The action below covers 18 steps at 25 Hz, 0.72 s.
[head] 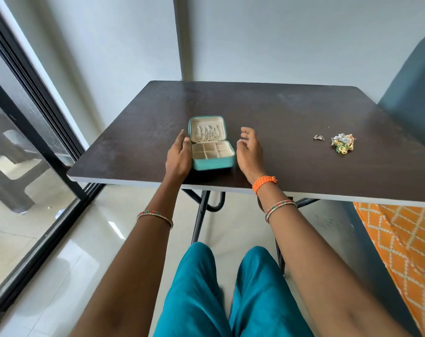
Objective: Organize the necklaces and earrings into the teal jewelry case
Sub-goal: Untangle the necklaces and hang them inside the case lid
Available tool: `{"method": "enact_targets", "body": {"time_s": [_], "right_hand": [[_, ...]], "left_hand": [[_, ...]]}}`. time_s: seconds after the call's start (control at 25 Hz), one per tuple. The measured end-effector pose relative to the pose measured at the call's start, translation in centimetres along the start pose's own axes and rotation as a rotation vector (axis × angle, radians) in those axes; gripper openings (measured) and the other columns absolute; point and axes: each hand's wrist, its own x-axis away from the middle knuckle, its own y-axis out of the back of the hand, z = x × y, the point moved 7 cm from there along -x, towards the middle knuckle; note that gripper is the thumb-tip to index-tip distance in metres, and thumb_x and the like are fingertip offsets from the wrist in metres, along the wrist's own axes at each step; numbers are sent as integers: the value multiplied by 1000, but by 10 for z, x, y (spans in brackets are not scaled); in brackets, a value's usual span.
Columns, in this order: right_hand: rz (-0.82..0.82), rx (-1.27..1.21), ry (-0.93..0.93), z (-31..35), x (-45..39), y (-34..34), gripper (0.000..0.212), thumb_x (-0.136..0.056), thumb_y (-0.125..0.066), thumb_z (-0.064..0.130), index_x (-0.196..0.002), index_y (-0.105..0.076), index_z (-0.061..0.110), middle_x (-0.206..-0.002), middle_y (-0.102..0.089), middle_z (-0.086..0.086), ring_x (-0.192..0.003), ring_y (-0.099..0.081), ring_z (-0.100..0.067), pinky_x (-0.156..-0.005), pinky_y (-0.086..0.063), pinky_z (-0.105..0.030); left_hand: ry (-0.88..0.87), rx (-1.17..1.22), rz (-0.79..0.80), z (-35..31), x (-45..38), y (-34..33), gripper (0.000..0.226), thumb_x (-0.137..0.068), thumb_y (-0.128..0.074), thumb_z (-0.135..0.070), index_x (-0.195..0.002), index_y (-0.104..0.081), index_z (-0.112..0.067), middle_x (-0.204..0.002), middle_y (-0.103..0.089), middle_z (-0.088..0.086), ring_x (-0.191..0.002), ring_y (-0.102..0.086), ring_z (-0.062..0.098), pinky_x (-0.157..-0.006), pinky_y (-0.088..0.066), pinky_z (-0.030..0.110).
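Observation:
The teal jewelry case (212, 164) stands open on the dark table (291, 113), near its front edge. Several thin necklaces (208, 134) hang inside the raised lid. The cream compartments (212, 150) of the base look bare. My left hand (178, 155) rests against the case's left side, fingers straight and touching it. My right hand (250, 148) hovers just right of the case with relaxed fingers, holding nothing. A small pair of silver earrings (319, 137) and a heap of colourful earrings (343, 142) lie far to the right on the table.
A glass sliding door (24, 142) with a black frame runs along the left. An orange patterned cloth (401, 239) and a dark teal chair back (415, 98) are at the right. The table's metal legs (201, 210) stand under its front edge.

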Motion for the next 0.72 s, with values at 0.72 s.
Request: {"method": "enact_targets", "body": {"time_s": [0.72], "right_hand": [[-155,230,38,-45,13,139,39,-80,-51,-5,-118,-55,4,-121,-51,-18,-103,-57,-27,-90,-44,-29]], "left_hand": [[-870,-294,52,-131,99,-107,29,-80,-43,-23,-101,-60,-13,-101,-64,2,-100,-51,20,-81,-41,29]]}}
